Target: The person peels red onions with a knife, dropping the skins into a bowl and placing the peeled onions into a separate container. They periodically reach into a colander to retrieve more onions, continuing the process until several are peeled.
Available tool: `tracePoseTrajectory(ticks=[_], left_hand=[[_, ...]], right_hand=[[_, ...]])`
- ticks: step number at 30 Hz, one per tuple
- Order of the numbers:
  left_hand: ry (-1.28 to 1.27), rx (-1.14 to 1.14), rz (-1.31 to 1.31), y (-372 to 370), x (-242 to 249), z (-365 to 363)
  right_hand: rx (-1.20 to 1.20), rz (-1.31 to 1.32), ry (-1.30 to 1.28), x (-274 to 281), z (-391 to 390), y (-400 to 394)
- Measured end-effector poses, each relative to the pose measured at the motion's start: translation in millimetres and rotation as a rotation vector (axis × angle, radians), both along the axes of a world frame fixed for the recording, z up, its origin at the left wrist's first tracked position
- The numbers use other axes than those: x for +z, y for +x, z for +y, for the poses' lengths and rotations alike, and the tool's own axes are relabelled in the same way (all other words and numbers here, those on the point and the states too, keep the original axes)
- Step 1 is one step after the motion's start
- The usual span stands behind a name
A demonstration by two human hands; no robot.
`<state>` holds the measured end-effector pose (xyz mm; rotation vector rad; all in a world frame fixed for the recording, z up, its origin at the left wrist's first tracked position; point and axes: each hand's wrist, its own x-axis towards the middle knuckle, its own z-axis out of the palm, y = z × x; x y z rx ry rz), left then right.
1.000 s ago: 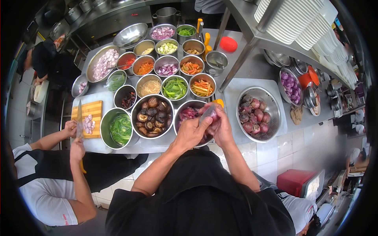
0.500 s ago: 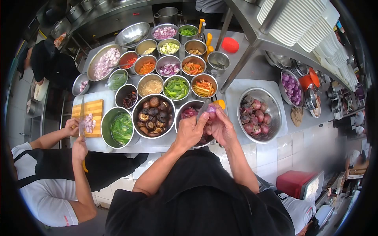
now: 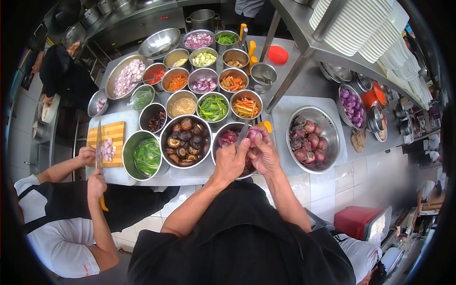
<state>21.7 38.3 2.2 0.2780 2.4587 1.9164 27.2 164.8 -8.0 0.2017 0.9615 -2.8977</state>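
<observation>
onion felt small, firm, slippery-skinned; my right hand cupped its sides while my left hand gripped the knife.

Bright, even overhead light fills my view; shadows under the steel bowls are soft and short. Glare whitens the stacked plates and streaks the metal counter. Fisheye distortion bends the shelf and tiles; a black vignette rings the frame. The centre is sharp, while the edges smear.
</observation>
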Motion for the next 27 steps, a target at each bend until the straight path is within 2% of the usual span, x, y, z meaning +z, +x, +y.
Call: tracePoseTrajectory(ticks=[7,8,11,13,16,19,20,22,27], left_hand=[[0.06,-0.13,0.005,14,23,-1],[0.131,-0.132,0.009,15,23,-1],[0.208,-0.139,0.023,19,36,-7],[0.215,-0.147,0.032,18,37,-15],[0.069,-0.09,-0.042,11,19,-28],[-0.349,-0.048,-0.13,-4,21,-30],[-0.35,-0.063,-0.127,-5,13,-30],[-0.565,-0.023,0.022,-9,-8,-30],[-0.68,-0.042,-0.067,-11,17,-16]], right_hand=[[-0.057,0.004,-0.007,-16,4,-3],[-0.06,0.004,-0.006,-16,4,-3],[-0.075,-0.057,0.003,-11,6,-3],[-0.037,-0.158,-0.104,-9,11,-8],[0.015,-0.152,-0.163,-2,19,-8],[-0.031,-0.252,-0.18,0,23,-8],[-0.046,-0.25,-0.183,-1,27,-6],[-0.021,-0.282,-0.093,-5,38,-2],[-0.229,-0.306,0.003,-1,72,16]])
